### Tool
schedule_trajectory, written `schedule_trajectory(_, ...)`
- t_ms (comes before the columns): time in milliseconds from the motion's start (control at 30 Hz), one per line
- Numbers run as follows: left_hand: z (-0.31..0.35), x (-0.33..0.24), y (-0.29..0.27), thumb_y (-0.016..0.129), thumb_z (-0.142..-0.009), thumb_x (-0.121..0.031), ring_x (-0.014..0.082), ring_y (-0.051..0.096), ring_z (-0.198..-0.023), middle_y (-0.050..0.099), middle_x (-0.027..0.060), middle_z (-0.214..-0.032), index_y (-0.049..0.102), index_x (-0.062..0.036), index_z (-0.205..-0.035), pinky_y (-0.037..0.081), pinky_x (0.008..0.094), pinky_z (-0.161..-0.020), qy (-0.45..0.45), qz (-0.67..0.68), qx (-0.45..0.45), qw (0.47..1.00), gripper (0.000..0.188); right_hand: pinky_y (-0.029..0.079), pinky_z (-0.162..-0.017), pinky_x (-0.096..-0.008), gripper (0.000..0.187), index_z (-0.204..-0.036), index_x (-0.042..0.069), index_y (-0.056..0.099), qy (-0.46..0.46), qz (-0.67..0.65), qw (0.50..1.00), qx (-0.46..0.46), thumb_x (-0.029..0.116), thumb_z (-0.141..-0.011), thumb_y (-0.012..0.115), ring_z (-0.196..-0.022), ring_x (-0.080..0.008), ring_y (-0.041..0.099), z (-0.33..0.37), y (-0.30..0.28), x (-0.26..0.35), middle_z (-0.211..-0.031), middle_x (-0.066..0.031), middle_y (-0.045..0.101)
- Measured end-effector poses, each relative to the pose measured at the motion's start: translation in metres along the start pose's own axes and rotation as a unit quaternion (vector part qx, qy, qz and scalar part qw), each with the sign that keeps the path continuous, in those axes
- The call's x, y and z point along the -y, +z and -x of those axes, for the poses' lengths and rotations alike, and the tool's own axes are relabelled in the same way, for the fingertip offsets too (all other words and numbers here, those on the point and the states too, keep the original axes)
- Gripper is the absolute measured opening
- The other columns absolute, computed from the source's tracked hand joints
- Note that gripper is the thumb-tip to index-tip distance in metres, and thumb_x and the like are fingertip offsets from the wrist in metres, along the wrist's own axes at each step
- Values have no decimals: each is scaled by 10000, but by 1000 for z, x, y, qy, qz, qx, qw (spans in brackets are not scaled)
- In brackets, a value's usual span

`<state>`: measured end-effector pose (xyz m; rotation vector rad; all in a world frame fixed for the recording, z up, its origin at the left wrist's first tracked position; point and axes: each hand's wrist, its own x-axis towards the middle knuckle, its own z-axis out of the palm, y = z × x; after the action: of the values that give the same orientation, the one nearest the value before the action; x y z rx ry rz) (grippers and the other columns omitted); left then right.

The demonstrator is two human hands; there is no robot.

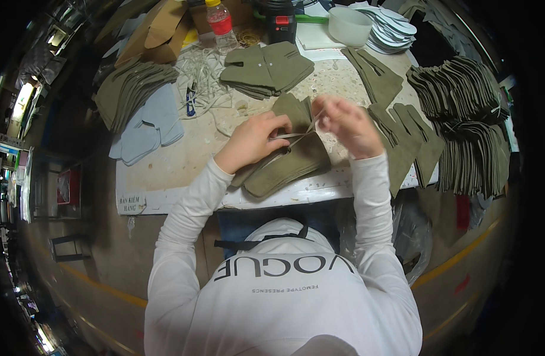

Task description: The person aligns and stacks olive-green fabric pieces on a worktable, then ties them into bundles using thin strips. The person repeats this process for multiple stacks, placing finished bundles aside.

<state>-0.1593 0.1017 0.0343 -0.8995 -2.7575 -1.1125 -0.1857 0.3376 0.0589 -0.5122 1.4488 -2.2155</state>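
Observation:
A bundle of olive cut pieces (294, 169), likely fabric or leather, lies near the table's front edge. A thin pale strip (299, 136) runs across the top of it and crosses itself between my hands. My left hand (256, 141) rests on the bundle's left side, with thumb and forefinger pinched on the strip. Over the right side, my right hand (345, 126) is raised a little and somewhat blurred. Its fingers are closed on the strip's other end, which it pulls up and away from the bundle.
Olive stacks lie at the back (266, 68), left (136, 89) and right (471, 118). Grey-blue pieces (148, 127) sit left, near a blue-handled cutter (191, 99) and a strip tangle (201, 77). A bottle (220, 26), white bowl (349, 26) and cardboard box (160, 32) stand behind.

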Motion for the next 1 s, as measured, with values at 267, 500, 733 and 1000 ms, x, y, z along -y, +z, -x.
schedule_trajectory(267,-19,-4,14,765,-791,-192,207,551,-666,576,72,-804,651,-44,-945,472,332,-642,50,46,-15,998,242,439,-757,-233,252,-1119,44,585,-4,89,996,7,263,-999,560,-854,-61,506,-43,19,8,-983,19,554)
schedule_trajectory(500,-16,12,-11,598,-967,-185,85,532,-732,587,28,-767,656,-16,-879,446,245,-687,-5,296,121,948,199,430,-821,-244,248,-1152,72,568,-97,237,964,-69,193,-947,637,-970,-79,543,-34,-16,3,-1076,-10,585)
schedule_trajectory(733,-22,39,-112,500,-1015,-275,90,539,-564,563,2,-623,632,-49,-827,456,263,-571,-57,57,27,996,322,438,-830,-244,253,-1168,58,599,-63,301,951,-34,172,-945,637,-922,-76,550,-20,-25,-21,-1074,-5,599)
schedule_trajectory(1000,-67,137,-205,570,-930,-309,380,643,-913,678,182,-962,708,-96,-978,511,463,-811,-124,-418,-198,878,258,441,-676,-207,192,-1103,58,646,-62,249,958,-126,146,-933,637,-735,-50,534,-34,-31,-39,-887,34,631)
